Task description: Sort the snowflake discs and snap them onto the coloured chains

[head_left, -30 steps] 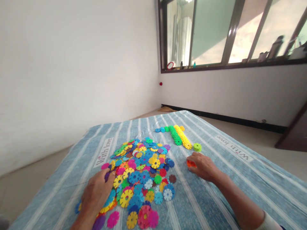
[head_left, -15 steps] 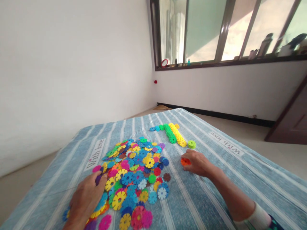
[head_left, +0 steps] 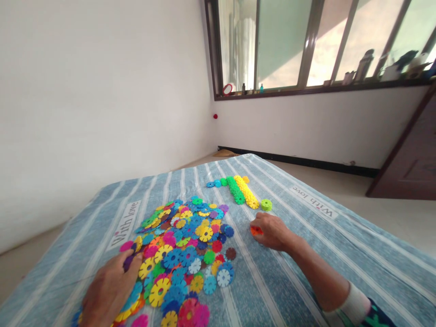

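Note:
On the left edge of a heap of notched plastic discs [head_left: 184, 259], my left hand [head_left: 111, 288] is closed with a purple disc [head_left: 128, 262] between thumb and fingers. The heap mixes blue, yellow, pink, green, red and brown discs. To the right of it, my right hand [head_left: 274, 231] pinches orange discs [head_left: 256, 230] at the cloth, its fingers partly covering them. Just beyond that hand lies a small lime-green stack of discs [head_left: 266, 205]. Farther back a green row of discs [head_left: 235, 190] lies beside a yellow row of discs [head_left: 245, 193].
Small blue discs [head_left: 214, 184] lie left of the green row, and an orange disc [head_left: 245, 180] lies behind the yellow one. Striped cloth [head_left: 293, 209] covers the table. A white wall [head_left: 102, 91] rises at the left, and bottles stand on the window sill [head_left: 289, 91].
The whole view has shifted slightly, so things appear farther left. Both hands keep nearly the same places relative to the discs, and the orange discs stay in my right hand.

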`<state>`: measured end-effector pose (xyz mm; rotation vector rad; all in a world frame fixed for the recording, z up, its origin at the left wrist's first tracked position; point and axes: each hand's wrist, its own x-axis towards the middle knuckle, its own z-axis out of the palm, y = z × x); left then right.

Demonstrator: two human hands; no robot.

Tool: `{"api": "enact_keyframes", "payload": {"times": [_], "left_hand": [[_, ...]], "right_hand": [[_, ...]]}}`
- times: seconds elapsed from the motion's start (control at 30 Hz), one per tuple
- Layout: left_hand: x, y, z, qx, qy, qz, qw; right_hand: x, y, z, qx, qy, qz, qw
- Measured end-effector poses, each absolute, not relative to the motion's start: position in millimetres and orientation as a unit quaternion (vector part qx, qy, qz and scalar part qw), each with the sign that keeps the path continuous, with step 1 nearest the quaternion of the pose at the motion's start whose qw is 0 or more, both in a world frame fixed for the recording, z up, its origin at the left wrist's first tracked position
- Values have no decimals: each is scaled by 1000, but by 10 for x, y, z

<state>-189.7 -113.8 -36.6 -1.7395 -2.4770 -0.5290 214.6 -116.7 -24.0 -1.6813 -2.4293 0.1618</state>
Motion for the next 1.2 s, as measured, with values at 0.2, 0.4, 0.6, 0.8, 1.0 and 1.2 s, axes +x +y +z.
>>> {"api": "enact_keyframes", "payload": {"times": [0.2, 0.4, 0.6, 0.8, 1.0, 1.2], "left_hand": [[-1826, -1184, -262, -561, -820, -113, -22], [-1855, -1166, -309, -560, -819, -122, -29], [-1839, -1188, -299, -562, -818, -119, -23], [-1828, -1181, -276, -559, -821, -112, -29], [-1804, -1205, -247, -567, -815, -120, -12], [-1827, -1186, -275, -568, -811, -140, 7]], "right_hand": [[2286, -1130, -275, -615, -775, 39, 140], [2580, -1011, -354, -733, -656, 8, 180], [2589, -956, -437, -755, -638, 23, 150], [2581, -964, -419, -756, -637, 20, 151], [2603, -983, -394, -761, -627, 39, 160], [2622, -1005, -392, -757, -633, 40, 159]]}}
